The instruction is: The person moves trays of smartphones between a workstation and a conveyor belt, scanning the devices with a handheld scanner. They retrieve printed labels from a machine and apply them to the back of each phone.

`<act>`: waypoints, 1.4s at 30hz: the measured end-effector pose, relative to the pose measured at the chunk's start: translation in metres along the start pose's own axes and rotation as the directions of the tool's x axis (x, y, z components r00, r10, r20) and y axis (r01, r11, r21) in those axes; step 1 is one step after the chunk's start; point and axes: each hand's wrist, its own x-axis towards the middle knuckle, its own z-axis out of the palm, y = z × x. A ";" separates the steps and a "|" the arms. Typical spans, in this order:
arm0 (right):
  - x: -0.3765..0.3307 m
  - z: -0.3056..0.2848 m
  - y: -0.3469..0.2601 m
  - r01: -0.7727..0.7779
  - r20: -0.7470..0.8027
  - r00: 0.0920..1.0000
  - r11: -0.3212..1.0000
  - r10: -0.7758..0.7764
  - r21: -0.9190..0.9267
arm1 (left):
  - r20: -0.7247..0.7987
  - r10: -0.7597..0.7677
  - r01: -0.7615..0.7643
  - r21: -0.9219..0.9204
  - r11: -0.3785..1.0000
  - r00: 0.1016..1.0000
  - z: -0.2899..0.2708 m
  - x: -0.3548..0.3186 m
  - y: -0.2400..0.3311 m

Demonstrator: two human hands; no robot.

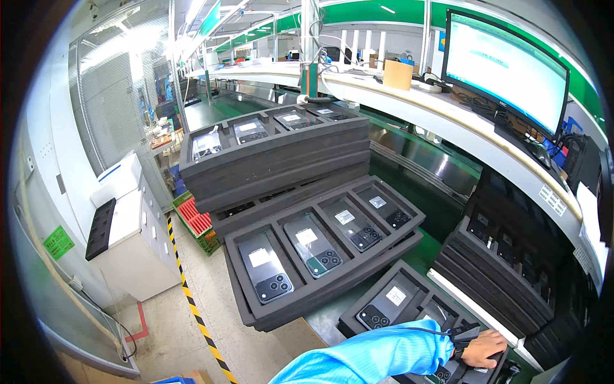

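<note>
Your left hand (484,350) lies over the right end of the front tray (373,291), fingers partly curled, any grip hidden. That tray holds phones (387,306), your sleeve (377,351) hiding whether slots remain; the tray to its left (300,288) looks full.

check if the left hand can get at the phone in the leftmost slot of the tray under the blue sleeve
Probably yes: the phone lies mostly uncovered, though the left hand, at the right end of the tray, would have to draw back.

dark phones (385,306) lie camera side up in slots of a black foam tray (371,293) at lower right.
</note>
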 end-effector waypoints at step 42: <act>-0.004 0.027 -0.057 -0.222 0.211 0.957 -0.036 -0.202 0.974 | 0.348 -0.184 -0.023 0.513 0.858 0.919 -0.155 -0.043 0.040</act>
